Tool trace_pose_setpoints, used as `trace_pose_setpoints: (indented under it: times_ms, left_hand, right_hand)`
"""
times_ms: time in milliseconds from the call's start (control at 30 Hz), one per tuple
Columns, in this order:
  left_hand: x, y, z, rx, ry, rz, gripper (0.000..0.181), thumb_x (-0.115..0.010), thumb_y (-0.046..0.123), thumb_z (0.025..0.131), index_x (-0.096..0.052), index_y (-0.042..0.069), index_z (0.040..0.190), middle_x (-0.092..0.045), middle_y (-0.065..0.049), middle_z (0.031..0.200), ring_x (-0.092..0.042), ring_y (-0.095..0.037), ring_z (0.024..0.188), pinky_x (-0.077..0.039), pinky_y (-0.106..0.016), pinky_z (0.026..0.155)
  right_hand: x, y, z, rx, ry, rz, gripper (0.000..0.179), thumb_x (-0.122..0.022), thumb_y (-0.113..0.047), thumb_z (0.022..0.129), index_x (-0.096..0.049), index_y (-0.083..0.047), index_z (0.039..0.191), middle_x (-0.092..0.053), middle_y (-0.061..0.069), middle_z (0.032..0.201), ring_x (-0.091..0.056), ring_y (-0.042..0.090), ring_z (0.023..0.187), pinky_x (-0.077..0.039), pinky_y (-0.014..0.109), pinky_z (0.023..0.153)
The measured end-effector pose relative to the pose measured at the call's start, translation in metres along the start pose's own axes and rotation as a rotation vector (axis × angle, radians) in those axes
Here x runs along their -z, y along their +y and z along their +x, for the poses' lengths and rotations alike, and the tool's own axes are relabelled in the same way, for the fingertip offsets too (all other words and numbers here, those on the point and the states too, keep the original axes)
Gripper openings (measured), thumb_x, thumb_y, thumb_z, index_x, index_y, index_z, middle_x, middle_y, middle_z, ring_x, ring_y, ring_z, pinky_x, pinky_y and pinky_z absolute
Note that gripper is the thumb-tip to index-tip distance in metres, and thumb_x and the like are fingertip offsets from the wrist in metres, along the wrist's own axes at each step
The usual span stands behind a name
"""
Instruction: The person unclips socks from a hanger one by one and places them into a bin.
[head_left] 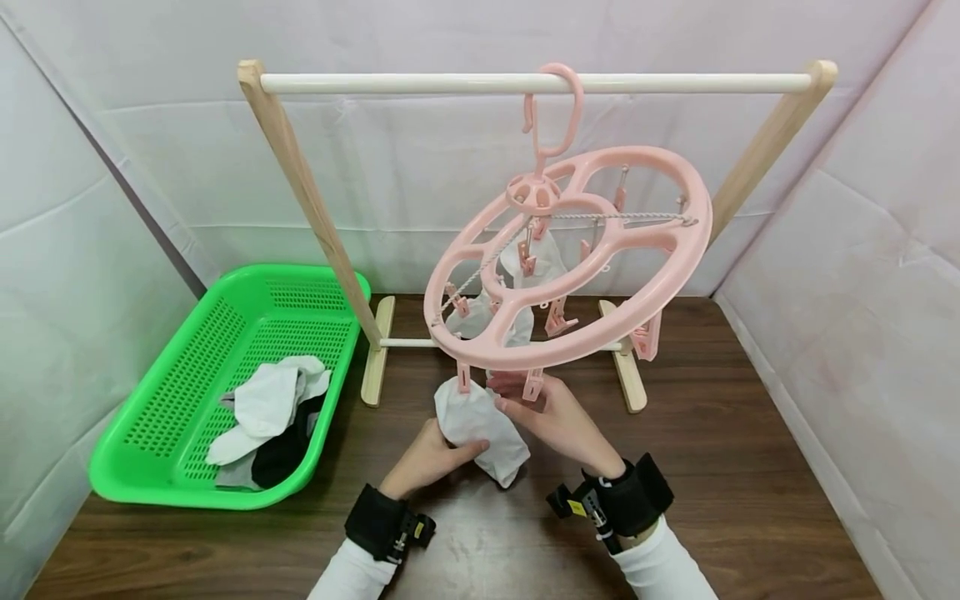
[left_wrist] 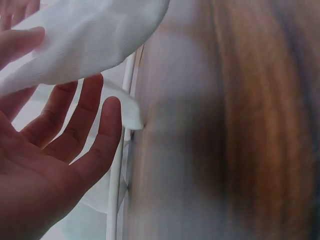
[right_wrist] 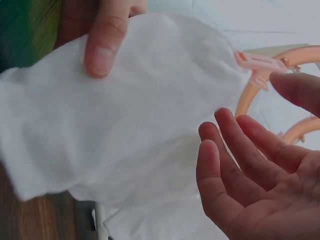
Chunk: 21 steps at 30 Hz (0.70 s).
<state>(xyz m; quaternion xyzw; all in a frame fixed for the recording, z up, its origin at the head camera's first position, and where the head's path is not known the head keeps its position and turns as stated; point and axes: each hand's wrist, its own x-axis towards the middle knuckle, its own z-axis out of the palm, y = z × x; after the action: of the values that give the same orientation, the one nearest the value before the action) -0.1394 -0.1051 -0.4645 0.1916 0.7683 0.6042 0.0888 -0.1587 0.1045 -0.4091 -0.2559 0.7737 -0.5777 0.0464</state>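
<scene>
One white sock (head_left: 480, 427) hangs from a pink clip (head_left: 463, 377) at the near edge of the round pink hanger (head_left: 517, 357). The left hand (head_left: 429, 458) pinches this sock, its thumb lying on the front. The right hand (head_left: 557, 419) has loosely extended fingers beside the sock; whether they touch it, I cannot tell. At left, beside the wooden stand (head_left: 311, 200), a green basket (head_left: 187, 497) contains more socks (head_left: 266, 402).

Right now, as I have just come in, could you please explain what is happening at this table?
A person holds a white sock with the left grip. The sock hangs from a clip on the pink hanger. The right grip is beside the sock, its thumb and fingers apart. More white cloth shows behind. White, grey and black pieces lie in the green basket.
</scene>
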Motion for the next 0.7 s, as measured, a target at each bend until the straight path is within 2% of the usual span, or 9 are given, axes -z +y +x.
trace_pose_setpoints:
  times_ms: [133,267,400,467,567,700]
  left_hand:
    - [-0.007,-0.018,0.001,0.001,0.021,0.021,0.027,-0.07,0.006,0.087,-0.061,-0.007,0.11,-0.067,-0.012,0.098,-0.061,-0.012,0.084,-0.05,-0.028,0.075]
    - [-0.011,-0.021,-0.001,-0.035,0.012,0.033,0.025,-0.07,0.01,0.088,-0.062,-0.006,0.105,-0.067,-0.008,0.092,-0.06,-0.01,0.079,-0.051,-0.027,0.072]
    - [-0.016,-0.022,0.0,-0.066,0.001,0.06,0.023,-0.07,0.012,0.088,-0.064,-0.005,0.101,-0.066,-0.006,0.085,-0.06,-0.008,0.075,-0.051,-0.027,0.071]
    - [-0.019,-0.022,0.0,-0.078,-0.009,0.067,0.023,-0.07,0.012,0.088,-0.063,-0.005,0.101,-0.066,-0.007,0.085,-0.06,-0.008,0.075,-0.051,-0.027,0.071]
    - [-0.021,-0.021,0.0,-0.083,-0.028,0.062,0.023,-0.07,0.011,0.088,-0.063,-0.006,0.102,-0.067,-0.009,0.089,-0.061,-0.008,0.078,-0.051,-0.027,0.072]
    - [-0.023,-0.019,0.0,-0.082,-0.042,0.045,0.022,-0.069,0.01,0.089,-0.063,-0.005,0.103,-0.068,-0.011,0.093,-0.061,-0.008,0.08,-0.051,-0.027,0.074]
  right_hand:
    - [-0.006,-0.002,0.011,0.07,-0.022,0.009,0.033,-0.066,-0.001,0.091,-0.061,0.004,0.123,-0.065,0.016,0.117,-0.06,0.03,0.111,-0.049,0.038,0.09]
    - [-0.008,-0.006,0.02,0.112,-0.085,0.11,0.031,-0.064,0.001,0.092,-0.058,0.003,0.122,-0.063,0.017,0.116,-0.059,0.033,0.109,-0.048,0.043,0.09]
    - [-0.006,-0.011,0.026,0.054,-0.105,0.119,0.02,-0.066,-0.008,0.093,-0.062,-0.001,0.111,-0.064,0.012,0.104,-0.06,0.026,0.099,-0.049,0.039,0.084]
    - [-0.004,-0.013,0.028,0.024,-0.096,0.095,0.022,-0.068,-0.011,0.092,-0.065,-0.001,0.111,-0.066,0.009,0.102,-0.061,0.024,0.096,-0.048,0.037,0.082]
    - [-0.002,-0.015,0.029,-0.03,-0.115,0.152,0.033,-0.067,-0.017,0.093,-0.063,0.002,0.12,-0.067,0.01,0.111,-0.059,0.024,0.105,-0.046,0.037,0.088]
    - [0.003,-0.018,0.028,-0.092,-0.181,0.275,0.048,-0.062,-0.024,0.097,-0.052,0.002,0.136,-0.06,0.011,0.128,-0.05,0.027,0.123,-0.04,0.037,0.1]
